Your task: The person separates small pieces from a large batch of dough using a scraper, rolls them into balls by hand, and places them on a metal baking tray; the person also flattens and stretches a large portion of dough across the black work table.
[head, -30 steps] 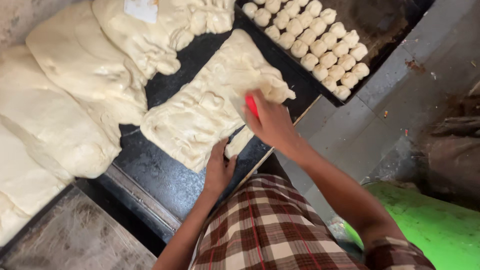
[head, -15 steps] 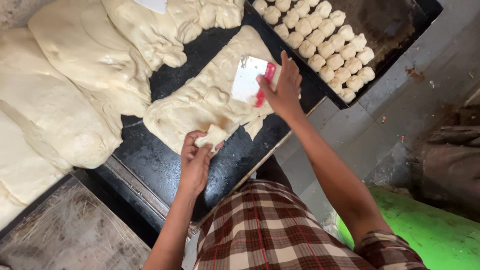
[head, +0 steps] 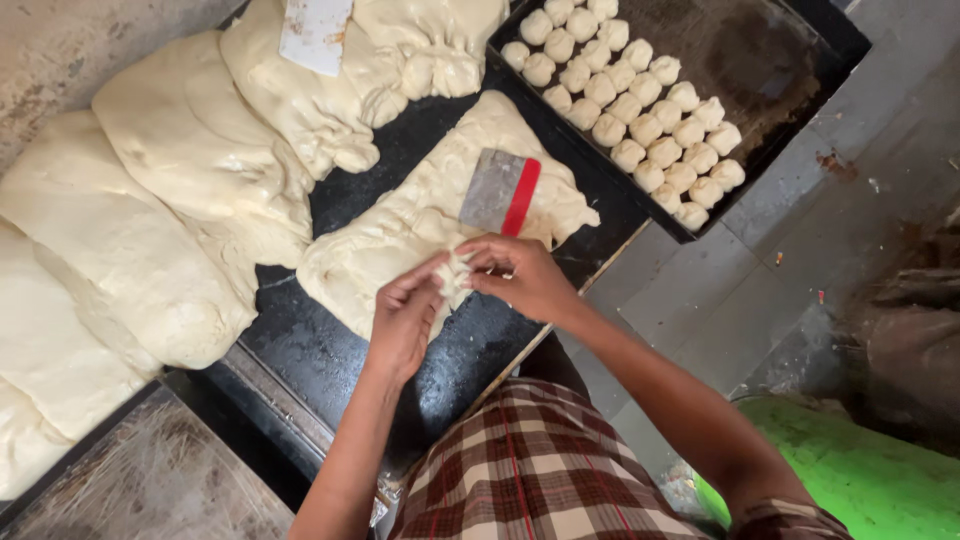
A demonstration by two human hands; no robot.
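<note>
Red-handled scraper (head: 503, 192) now released, hands (head: 460, 290) together.

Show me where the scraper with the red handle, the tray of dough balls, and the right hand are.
scraper (head: 497, 190), head view, metal blade
tray (head: 770, 60), head view, bare dark floor
right hand (head: 520, 278), head view, back of hand

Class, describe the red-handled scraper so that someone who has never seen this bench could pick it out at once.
Start at the black worktop and find the slab of dough that both hands are pinching. The scraper lies flat on that slab, just beyond the fingers. Unlike the plain pale scraper on the farther dough mass, it has a grey blade with a red strip along one edge.
</note>
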